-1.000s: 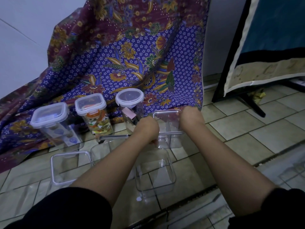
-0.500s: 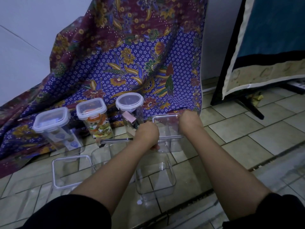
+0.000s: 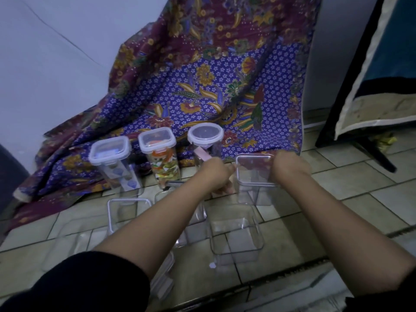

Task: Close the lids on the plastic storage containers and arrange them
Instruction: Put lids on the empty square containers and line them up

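Observation:
Both hands grip a clear square container (image 3: 253,176) that stands on the tiled floor with a clear lid on top. My left hand (image 3: 217,174) holds its left side and my right hand (image 3: 287,165) holds its right side. Behind, three lidded containers stand in a row on the patterned cloth: a square one (image 3: 110,152) with blue pieces, a square one (image 3: 158,145) with colourful contents, and a round-lidded one (image 3: 205,134). Nearer me, open clear containers sit on the floor, one (image 3: 236,235) in front of the held one and another (image 3: 128,212) at the left.
A purple floral cloth (image 3: 213,91) drapes down the wall onto the floor. A dark framed board (image 3: 378,75) leans at the right, its leg on the tiles. Clear lids (image 3: 163,282) lie near my left sleeve. A floor step edge (image 3: 281,273) runs across the front.
The view has tilted upward, so everything sits lower in frame. Both hands stay on the clear container, which has shifted slightly right and back toward the cloth.

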